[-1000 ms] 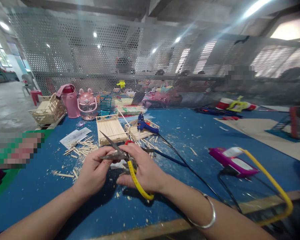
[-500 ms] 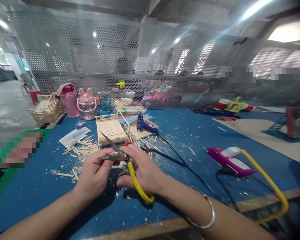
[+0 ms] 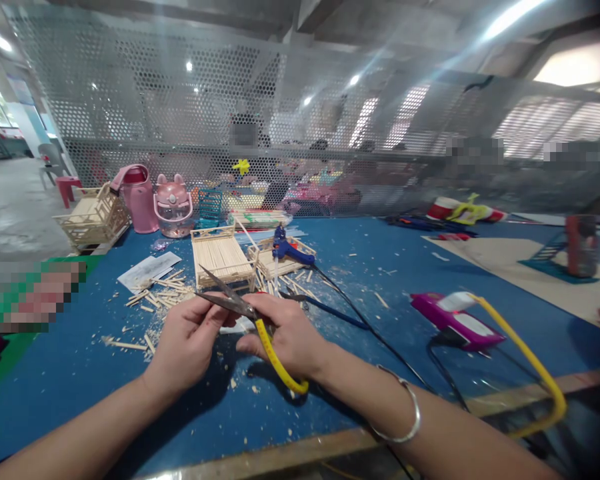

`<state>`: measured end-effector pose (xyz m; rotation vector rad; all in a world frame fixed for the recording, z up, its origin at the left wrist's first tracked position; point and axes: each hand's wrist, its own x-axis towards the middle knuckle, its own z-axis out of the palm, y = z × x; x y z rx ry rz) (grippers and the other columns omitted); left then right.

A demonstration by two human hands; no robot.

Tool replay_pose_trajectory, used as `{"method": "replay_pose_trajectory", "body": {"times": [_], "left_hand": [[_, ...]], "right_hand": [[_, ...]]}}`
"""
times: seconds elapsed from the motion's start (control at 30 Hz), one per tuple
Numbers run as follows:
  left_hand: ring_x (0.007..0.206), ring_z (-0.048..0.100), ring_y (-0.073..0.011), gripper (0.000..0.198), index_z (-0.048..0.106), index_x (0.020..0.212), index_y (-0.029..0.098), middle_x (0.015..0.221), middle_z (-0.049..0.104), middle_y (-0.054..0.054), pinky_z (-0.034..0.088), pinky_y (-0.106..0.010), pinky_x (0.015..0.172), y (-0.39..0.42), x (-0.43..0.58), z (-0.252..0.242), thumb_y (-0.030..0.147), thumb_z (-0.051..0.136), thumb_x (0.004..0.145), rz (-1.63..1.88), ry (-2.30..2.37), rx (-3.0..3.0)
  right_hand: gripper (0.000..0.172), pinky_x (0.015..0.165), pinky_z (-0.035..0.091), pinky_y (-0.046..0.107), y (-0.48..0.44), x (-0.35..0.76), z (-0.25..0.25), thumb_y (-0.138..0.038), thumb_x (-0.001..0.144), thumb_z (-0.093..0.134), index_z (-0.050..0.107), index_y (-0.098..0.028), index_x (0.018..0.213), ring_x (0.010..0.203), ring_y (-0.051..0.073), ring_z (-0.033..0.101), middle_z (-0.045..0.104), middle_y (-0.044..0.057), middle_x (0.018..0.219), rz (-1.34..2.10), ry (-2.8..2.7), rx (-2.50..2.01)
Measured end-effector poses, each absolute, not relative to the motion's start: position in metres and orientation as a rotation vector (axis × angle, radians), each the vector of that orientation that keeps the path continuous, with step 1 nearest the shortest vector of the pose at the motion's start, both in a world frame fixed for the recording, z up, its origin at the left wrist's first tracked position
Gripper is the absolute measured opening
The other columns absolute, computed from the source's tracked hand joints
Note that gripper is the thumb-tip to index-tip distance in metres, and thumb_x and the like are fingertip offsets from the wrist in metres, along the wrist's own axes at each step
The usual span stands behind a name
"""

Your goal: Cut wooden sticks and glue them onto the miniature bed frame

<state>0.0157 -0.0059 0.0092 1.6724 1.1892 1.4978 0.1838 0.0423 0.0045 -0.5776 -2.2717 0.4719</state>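
My right hand (image 3: 297,340) grips a pair of scissors (image 3: 237,305) whose visible handle loop is wrapped in yellow tape with dark marks. Their blades point left and stand slightly apart. My left hand (image 3: 185,343) is closed in a pinch just below the blades, and whatever its fingertips hold is hidden. Beyond the hands stands a small bed-like frame of thin wooden sticks (image 3: 223,257). To its right a blue glue gun (image 3: 293,252) rests on a second stick frame (image 3: 267,261). Cut sticks (image 3: 167,293) and shavings lie left of the frames.
Blue-handled pliers (image 3: 330,310) lie right of my hands, near the glue gun's black cord. A purple device (image 3: 457,320) with a yellow band sits further right. A pink flask (image 3: 140,203), a pink bottle (image 3: 173,210) and another stick frame (image 3: 95,217) line the back left, before a perforated screen (image 3: 155,120).
The scissor blades have drawn closer together, the lower one swinging up toward the other. My left fingers remain pinched beside them. The view has shifted slightly.
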Motion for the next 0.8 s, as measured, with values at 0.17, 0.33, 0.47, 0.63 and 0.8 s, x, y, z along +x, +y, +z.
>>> {"method": "replay_pose_trajectory", "body": {"times": [0.17,0.33,0.47,0.63,0.8], "left_hand": [[0.06,0.055,-0.0127,0.023,0.064,0.07,0.015,0.061,0.06,-0.001,0.043,-0.022,0.057,-0.0068,0.0161,0.0106,0.027,0.049,0.084,1.478,1.193,1.689],[0.059,0.054,-0.0123,0.024,0.061,0.07,0.015,0.061,0.059,-0.001,0.044,-0.022,0.057,-0.0047,0.0176,0.0135,0.03,0.05,0.084,1.508,1.169,1.6],[0.058,0.053,-0.0124,0.026,0.063,0.07,0.014,0.06,0.058,-0.001,0.044,-0.023,0.057,-0.0031,0.0169,0.0138,0.032,0.051,0.084,1.513,1.14,1.609],[0.061,0.056,-0.0133,0.023,0.066,0.073,0.016,0.064,0.062,-0.003,0.046,-0.023,0.058,-0.0016,0.0141,0.01,0.03,0.051,0.084,1.511,1.139,1.687],[0.062,0.058,-0.0135,0.021,0.067,0.075,0.016,0.068,0.066,-0.004,0.048,-0.024,0.06,-0.0018,0.0136,0.0086,0.026,0.051,0.084,1.523,1.157,1.727]], "right_hand": [[0.043,0.064,0.044,0.024,0.0442,0.185,0.003,-0.055,0.082,0.05,0.061,-0.017,0.095,0.071,0.014,0.058,0.065,0.004,0.081,0.523,-2.275,-0.564],[0.059,0.066,0.044,0.026,0.0429,0.18,0.006,-0.068,0.075,0.047,0.059,-0.016,0.101,0.072,0.014,0.056,0.063,0.004,0.083,0.678,-2.28,-0.591],[0.067,0.079,0.044,0.033,0.0444,0.1789,0.0058,-0.073,0.068,0.049,0.055,-0.018,0.106,0.086,0.019,0.055,0.06,0.006,0.095,0.677,-2.313,-0.558],[0.066,0.077,0.043,0.035,0.0458,0.1821,0.0056,-0.07,0.065,0.056,0.055,-0.018,0.105,0.085,0.02,0.052,0.056,0.007,0.093,0.54,-2.332,-0.632],[0.064,0.074,0.044,0.033,0.0453,0.1828,0.0062,-0.068,0.067,0.056,0.053,-0.018,0.107,0.082,0.019,0.051,0.055,0.006,0.091,0.533,-2.333,-0.59]]}}
